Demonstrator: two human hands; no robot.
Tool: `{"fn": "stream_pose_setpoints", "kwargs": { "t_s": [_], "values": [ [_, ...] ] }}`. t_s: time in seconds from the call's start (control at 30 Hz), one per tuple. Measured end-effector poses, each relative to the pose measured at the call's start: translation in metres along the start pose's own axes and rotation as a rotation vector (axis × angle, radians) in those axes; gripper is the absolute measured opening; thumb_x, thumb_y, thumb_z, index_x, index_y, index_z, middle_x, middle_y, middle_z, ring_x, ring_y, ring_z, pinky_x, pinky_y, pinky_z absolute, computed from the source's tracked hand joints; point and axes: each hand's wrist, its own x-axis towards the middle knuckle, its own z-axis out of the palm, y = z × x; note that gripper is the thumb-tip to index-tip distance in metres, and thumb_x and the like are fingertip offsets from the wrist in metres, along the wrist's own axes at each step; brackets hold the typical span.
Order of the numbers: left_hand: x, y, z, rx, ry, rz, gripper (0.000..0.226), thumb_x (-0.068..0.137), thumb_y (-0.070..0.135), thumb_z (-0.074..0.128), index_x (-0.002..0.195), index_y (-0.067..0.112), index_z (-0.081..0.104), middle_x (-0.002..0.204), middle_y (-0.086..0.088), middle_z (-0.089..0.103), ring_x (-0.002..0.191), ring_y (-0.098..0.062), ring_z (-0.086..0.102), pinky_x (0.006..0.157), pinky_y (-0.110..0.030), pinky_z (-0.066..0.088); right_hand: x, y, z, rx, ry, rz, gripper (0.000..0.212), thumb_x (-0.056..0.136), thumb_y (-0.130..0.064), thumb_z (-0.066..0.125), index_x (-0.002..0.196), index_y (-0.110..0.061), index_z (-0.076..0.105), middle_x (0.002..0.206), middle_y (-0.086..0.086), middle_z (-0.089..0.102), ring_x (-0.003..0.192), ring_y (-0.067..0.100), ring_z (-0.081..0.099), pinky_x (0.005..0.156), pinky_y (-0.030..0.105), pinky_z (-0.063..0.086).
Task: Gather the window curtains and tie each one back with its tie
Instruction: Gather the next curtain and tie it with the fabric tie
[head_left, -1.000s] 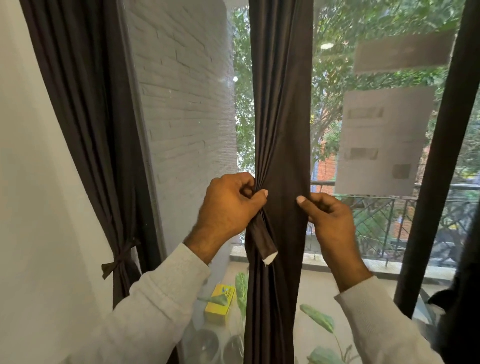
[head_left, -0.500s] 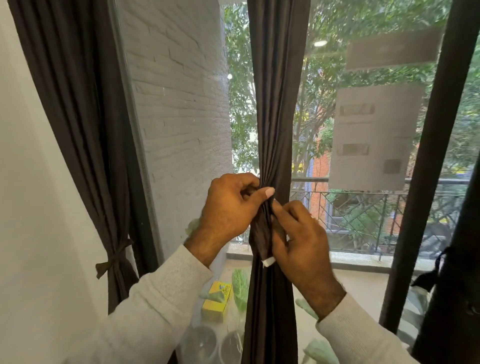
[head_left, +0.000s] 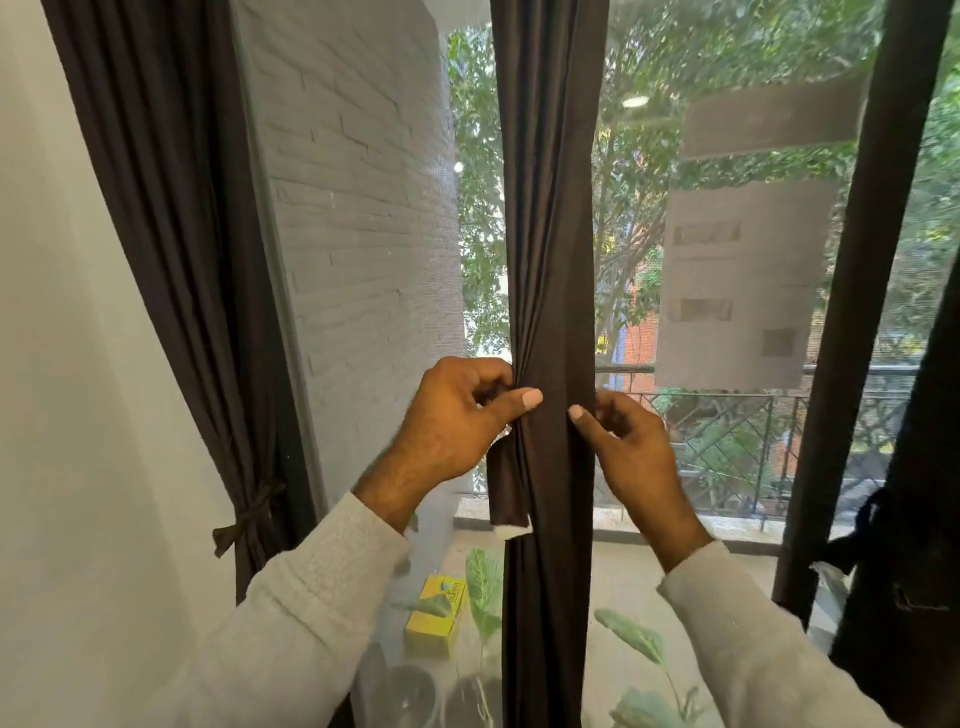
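The left hand (head_left: 457, 421) is curled against the near edge of the middle curtain (head_left: 550, 260), thumb laid across the folds and fingers pinching the dark tie (head_left: 506, 486), whose free end hangs straight down just below that hand and finishes in a pale tip. Across the bunched cloth, the right hand (head_left: 628, 447) has its fingers bent in at the curtain's far edge with the forefinger pressing the fabric; whether it holds the tie's other end there I cannot tell, since the cloth hides it.

The curtain looks soft, light and limp, gathered into a narrow column between the two hands, so I'd judge it will squeeze tighter easily but spread again if let go. The tie seems a flat, floppy strip of the same cloth; the best hold looks to be near its ends, pulled snug around the bundle at hand height.

Well off beyond the left hand, a second curtain (head_left: 171, 234) hangs by the white wall (head_left: 62, 364), already cinched with a knotted tie (head_left: 249, 514). Behind the hands is window glass (head_left: 727, 130) with trees and a balcony railing (head_left: 753, 431) outside. Below them sit a yellow box (head_left: 436, 613) and leafy plants (head_left: 634, 639).
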Motion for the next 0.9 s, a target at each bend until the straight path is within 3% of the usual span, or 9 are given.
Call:
{"fn": "stream_pose_setpoints", "kwargs": {
  "t_s": [0.1,0.23,0.33,0.5,0.6,0.67,0.77,0.83,0.9],
  "values": [
    [-0.002,0.0,0.0,0.114,0.109,0.009,0.031,0.092,0.034,0.086,0.075,0.013,0.07,0.066,-0.005,0.067,0.066,-0.023,0.067,0.069,-0.042,0.061,-0.012,0.002,-0.002,-0.079,0.172,-0.045,0.009,0.094,-0.031,0.08,0.099,-0.024,0.078,0.091,-0.008,0.078,0.088,0.014,0.075,0.086,0.05,0.065],
    [-0.004,-0.002,0.006,0.264,0.236,0.013,0.031,0.092,0.039,0.085,0.078,0.013,0.073,0.065,0.002,0.068,0.062,-0.019,0.066,0.066,-0.04,0.062,-0.047,-0.006,0.005,-0.223,0.371,-0.322,0.006,0.095,-0.02,0.08,0.1,-0.021,0.076,0.088,-0.009,0.071,0.083,0.009,0.067,0.079,0.042,0.06],
    [-0.005,0.003,0.013,0.3,0.227,0.067,0.033,0.093,0.039,0.082,0.076,0.015,0.071,0.064,0.002,0.066,0.062,-0.019,0.065,0.066,-0.041,0.06,-0.063,-0.006,0.023,-0.46,0.224,-0.662,0.019,0.097,-0.009,0.074,0.116,-0.006,0.077,0.1,0.004,0.069,0.093,0.025,0.063,0.084,0.041,0.052],
    [-0.01,0.008,0.016,0.1,0.091,0.149,0.037,0.1,0.05,0.072,0.086,0.016,0.079,0.071,0.001,0.072,0.068,-0.018,0.07,0.068,-0.043,0.06,-0.066,-0.002,0.025,-0.602,0.099,-0.684,0.041,0.094,-0.008,0.061,0.134,-0.004,0.07,0.108,0.011,0.062,0.098,0.034,0.059,0.083,0.047,0.049],
    [-0.009,0.005,0.012,0.154,0.112,0.137,0.034,0.091,0.05,0.081,0.081,0.018,0.076,0.067,0.005,0.069,0.063,-0.015,0.067,0.064,-0.038,0.059,-0.067,-0.004,0.016,-0.612,-0.035,-0.818,0.038,0.094,-0.009,0.064,0.132,-0.005,0.071,0.111,0.011,0.062,0.101,0.034,0.06,0.084,0.049,0.049],
    [-0.006,0.001,0.008,0.203,0.116,0.112,0.034,0.091,0.047,0.082,0.075,0.019,0.07,0.063,0.006,0.064,0.059,-0.012,0.062,0.06,-0.035,0.056,-0.063,-0.008,0.01,-0.467,0.007,-0.75,0.029,0.1,-0.014,0.065,0.127,-0.01,0.074,0.112,0.006,0.061,0.105,0.028,0.059,0.088,0.044,0.05],
    [-0.005,-0.003,0.005,0.132,0.087,0.103,0.035,0.093,0.037,0.083,0.069,0.022,0.063,0.06,0.012,0.053,0.057,-0.006,0.052,0.061,-0.026,0.047,-0.039,-0.01,0.007,-0.24,0.246,-0.386,0.03,0.103,-0.028,0.07,0.131,-0.018,0.067,0.121,-0.004,0.063,0.114,0.016,0.061,0.094,0.038,0.054],
    [-0.005,-0.004,0.003,0.094,0.07,0.08,0.03,0.094,0.037,0.083,0.072,0.025,0.067,0.063,0.014,0.055,0.061,-0.009,0.055,0.065,-0.026,0.048,-0.021,-0.007,0.006,-0.149,0.166,-0.168,0.031,0.096,-0.036,0.078,0.124,-0.025,0.07,0.116,-0.01,0.071,0.108,0.008,0.067,0.094,0.039,0.059],
    [-0.004,-0.006,-0.001,0.09,0.073,0.039,0.023,0.092,0.036,0.085,0.076,0.026,0.073,0.066,0.016,0.061,0.063,-0.008,0.058,0.067,-0.023,0.047,-0.02,-0.008,0.005,-0.183,0.182,-0.147,0.012,0.094,-0.035,0.08,0.103,-0.029,0.076,0.098,-0.013,0.074,0.093,0.005,0.069,0.089,0.041,0.062]
  ]
}}
